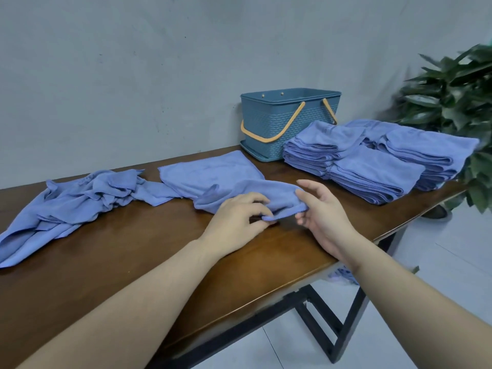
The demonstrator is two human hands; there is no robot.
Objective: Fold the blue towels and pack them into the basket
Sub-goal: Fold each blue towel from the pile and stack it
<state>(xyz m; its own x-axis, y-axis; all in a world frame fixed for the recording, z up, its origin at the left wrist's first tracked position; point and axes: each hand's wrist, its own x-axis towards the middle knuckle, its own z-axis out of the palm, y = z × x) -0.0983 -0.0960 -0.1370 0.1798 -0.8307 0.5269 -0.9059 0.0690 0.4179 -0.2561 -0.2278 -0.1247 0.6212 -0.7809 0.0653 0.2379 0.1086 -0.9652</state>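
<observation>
A blue towel (210,177) lies spread in the middle of the brown table (138,251), its near edge turned up into a fold. My left hand (237,222) pinches that near edge between thumb and fingers. My right hand (322,214) is beside the towel's right corner, fingers relaxed and touching the cloth. A crumpled heap of blue towels (77,203) lies at the left. Stacks of folded blue towels (372,161) stand at the right. The teal basket (279,115) with orange handles stands behind them by the wall; what is inside it is hidden.
A leafy green plant (452,102) stands past the table's right end. The grey wall runs close behind the table. The table's front edge and black metal legs (332,328) are near my arms, with a white tiled floor below and some blue cloth under the table.
</observation>
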